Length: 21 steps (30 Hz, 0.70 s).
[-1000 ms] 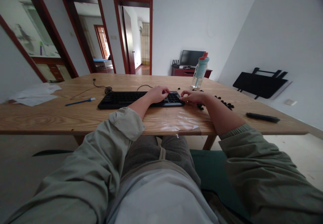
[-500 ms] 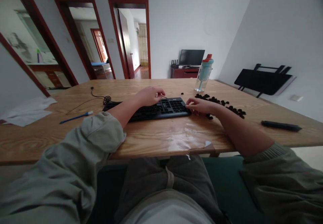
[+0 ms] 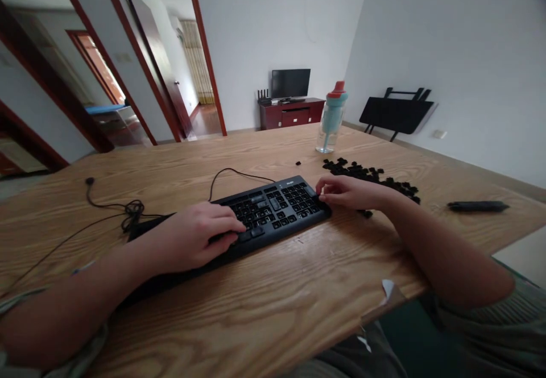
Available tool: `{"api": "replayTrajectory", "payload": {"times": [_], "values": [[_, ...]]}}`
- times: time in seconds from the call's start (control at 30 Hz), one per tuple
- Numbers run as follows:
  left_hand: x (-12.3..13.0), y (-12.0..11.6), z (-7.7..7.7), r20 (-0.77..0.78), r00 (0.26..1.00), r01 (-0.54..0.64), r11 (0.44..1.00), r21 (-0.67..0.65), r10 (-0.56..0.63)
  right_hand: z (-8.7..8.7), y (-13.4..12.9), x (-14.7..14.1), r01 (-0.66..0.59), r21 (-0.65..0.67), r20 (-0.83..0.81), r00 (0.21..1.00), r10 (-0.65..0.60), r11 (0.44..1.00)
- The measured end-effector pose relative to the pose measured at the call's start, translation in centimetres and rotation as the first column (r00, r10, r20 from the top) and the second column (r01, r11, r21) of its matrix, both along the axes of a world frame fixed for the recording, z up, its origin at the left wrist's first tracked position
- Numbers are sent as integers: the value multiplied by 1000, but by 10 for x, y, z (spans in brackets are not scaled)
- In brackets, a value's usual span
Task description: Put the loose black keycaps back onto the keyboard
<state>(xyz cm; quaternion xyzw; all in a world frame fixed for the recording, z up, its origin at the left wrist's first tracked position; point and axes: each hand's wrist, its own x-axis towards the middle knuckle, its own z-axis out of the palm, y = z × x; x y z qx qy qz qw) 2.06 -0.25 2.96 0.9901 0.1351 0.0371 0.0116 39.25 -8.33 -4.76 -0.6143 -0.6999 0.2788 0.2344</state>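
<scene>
A black keyboard point(image 3: 284, 225) lies at a slant on the wooden table, many of its key positions showing as bare sockets on the right part. My left hand point(image 3: 198, 236) rests over the keyboard's left and middle part, fingers bent and fingertips on the lower keys. At the right end of the keyboard is my right hand point(image 3: 341, 191), thumb and index finger pinched together by its edge; what they hold is too small to make out. Loose black keycaps point(image 3: 362, 172) lie in a heap behind and beside my right hand. One single keycap point(image 3: 298, 163) sits apart from them.
Behind the keycaps stands a clear bottle point(image 3: 331, 121) with a red lid. A dark slim object point(image 3: 478, 206) lies at the right of the table point(image 3: 264, 287). The keyboard's cable point(image 3: 134, 210) is coiled at the left. A torn white piece point(image 3: 387, 288) clings to the front edge.
The view has turned right and moved closer. My left hand has come down from the keyboard's back edge to its lower keys. My right hand remains at the right end.
</scene>
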Motion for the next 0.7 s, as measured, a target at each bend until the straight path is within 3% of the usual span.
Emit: {"api": "replayTrajectory", "payload": {"times": [0.13, 0.27, 0.33, 0.4, 0.47, 0.53, 0.63, 0.7], "values": [[-3, 0, -7, -20, 1000, 24, 998, 61, -22, -3, 1, -1, 29, 4, 32, 999, -29, 1000], [-5, -6, 5, 63, 998, 14, 984, 177, -25, 3, 3, -3, 2, -54, 54, 999, 1, 999], [-18, -10, 12, 151, 989, -47, 964, 261, 7, 10, 6, -4, -36, -103, 74, 996, 44, 994], [-37, -13, 14, 278, 953, -202, 933, 297, 118, 15, 10, -4, -58, -134, 122, 990, 74, 989], [-59, -15, 11, 432, 832, -475, 849, 231, 348, 17, 15, -3, -90, -149, 161, 980, 114, 985], [-79, -12, 4, 522, 635, -713, 692, 113, 569, 17, 20, -2, -133, -157, 178, 971, 160, 979], [-98, -3, -4, 587, 410, -867, 498, 14, 698, 14, 23, 2, -152, -158, 199, 963, 182, 976], [-103, 5, -7, 590, 356, -886, 462, -33, 725, 13, 21, 4, -158, -166, 178, 966, 188, 973]]}}
